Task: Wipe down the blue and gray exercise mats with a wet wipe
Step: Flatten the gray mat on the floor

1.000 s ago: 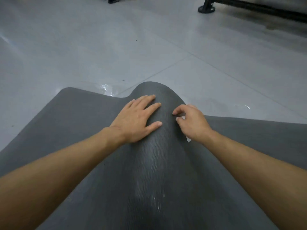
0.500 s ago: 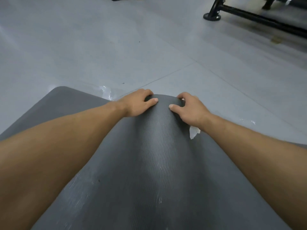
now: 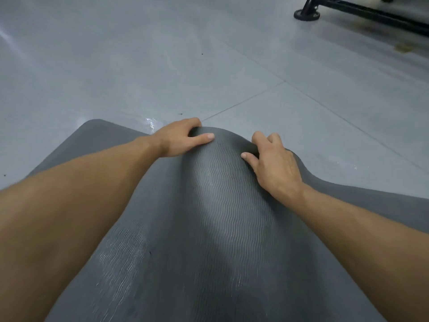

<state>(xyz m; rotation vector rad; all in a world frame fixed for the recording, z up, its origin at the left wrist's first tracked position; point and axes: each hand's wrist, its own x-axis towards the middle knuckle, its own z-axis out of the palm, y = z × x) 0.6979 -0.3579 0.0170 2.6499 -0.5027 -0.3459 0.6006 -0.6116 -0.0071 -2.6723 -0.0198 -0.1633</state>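
A dark gray exercise mat [image 3: 209, 240] with a wavy ribbed surface lies on the floor and bulges up in a ridge along its middle. My left hand [image 3: 180, 140] grips the far edge of that ridge, thumb on top and fingers curled over the rim. My right hand [image 3: 274, 161] grips the same far edge a little to the right, thumb on the ribbed surface. No wet wipe shows in this frame; it may be hidden under my right hand. No blue mat is in view.
Pale gray tiled floor [image 3: 162, 54] stretches beyond the mat, with a wet shiny patch [image 3: 151, 123] just past the mat's far edge. A black metal equipment frame [image 3: 348, 10] with a round foot stands at the top right.
Both hands went from lying on the raised ridge to its far edge and curled around it. The white wipe seen under my right wrist half a second ago no longer shows.
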